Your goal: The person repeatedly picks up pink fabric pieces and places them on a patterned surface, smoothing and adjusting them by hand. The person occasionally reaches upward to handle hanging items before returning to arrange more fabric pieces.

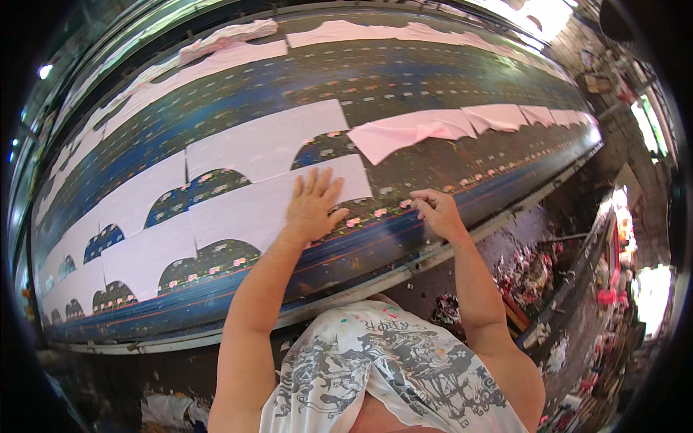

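My left hand (314,206) lies flat with spread fingers on a pale pink cut fabric piece (253,209), near its right end. The piece is smooth on the long dark table (433,162) and has curved cut-outs along its near side. My right hand (437,211) is over the table's near edge, fingers loosely bent and a little apart, with nothing visible in them. Just beyond it, a row of pink-and-green flower prints (379,213) runs along the table. A creased pink fabric piece (415,130) lies farther off to the right, with its near corner folded.
More pale pieces (271,141) lie in rows to the left and along the far side (346,32). A bunched printed cloth (227,40) rests at the far left. A metal rail (404,270) edges the table. Scraps and clutter (530,278) cover the floor at right.
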The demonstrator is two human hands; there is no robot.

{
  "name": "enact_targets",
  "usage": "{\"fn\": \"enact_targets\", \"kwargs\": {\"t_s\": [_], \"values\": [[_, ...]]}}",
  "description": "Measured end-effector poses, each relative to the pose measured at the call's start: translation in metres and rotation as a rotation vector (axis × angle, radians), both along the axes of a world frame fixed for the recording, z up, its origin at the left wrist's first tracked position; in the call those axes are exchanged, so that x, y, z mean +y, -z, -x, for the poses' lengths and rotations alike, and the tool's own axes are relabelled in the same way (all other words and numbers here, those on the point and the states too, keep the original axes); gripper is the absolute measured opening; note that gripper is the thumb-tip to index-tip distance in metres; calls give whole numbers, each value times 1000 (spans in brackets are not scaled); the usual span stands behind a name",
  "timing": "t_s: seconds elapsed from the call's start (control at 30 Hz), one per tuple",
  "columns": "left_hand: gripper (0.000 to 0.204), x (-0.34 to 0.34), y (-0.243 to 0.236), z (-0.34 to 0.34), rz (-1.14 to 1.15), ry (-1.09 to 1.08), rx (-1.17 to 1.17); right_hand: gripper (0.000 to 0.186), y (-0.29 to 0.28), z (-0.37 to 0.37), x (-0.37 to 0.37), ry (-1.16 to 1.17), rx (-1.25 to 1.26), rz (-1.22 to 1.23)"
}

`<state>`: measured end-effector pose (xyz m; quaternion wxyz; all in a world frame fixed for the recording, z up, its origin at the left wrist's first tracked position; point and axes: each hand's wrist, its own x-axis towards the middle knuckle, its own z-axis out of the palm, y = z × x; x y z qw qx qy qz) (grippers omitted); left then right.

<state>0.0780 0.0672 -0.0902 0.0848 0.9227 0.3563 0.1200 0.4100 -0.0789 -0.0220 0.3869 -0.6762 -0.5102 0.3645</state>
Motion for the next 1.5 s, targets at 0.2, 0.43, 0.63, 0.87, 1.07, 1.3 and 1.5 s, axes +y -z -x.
{"fn": "enact_targets", "kwargs": {"t_s": [0.2,0.43,0.63,0.87,1.07,1.3,1.5], "values": [[82,-4,2,-7,-26,-64,-3,28,-24,-28,-35,-13,-131,50],[93,-19,-2,-81,-23,-211,29,22,-24,-101,16,-139,-554,-200],[90,-35,-5,-143,-52,-340,14,19,-10,-215,98,-176,-974,-279],[80,-39,-17,-144,-76,-360,-23,18,20,-333,211,-169,-1132,-176],[76,-35,-18,-148,-66,-359,-37,14,24,-371,251,-220,-1117,-145],[74,-36,-20,-149,-84,-351,-47,14,22,-375,248,-349,-1066,-35],[74,-36,-10,-142,-123,-369,-62,15,-17,-334,192,-427,-720,-209]]}}
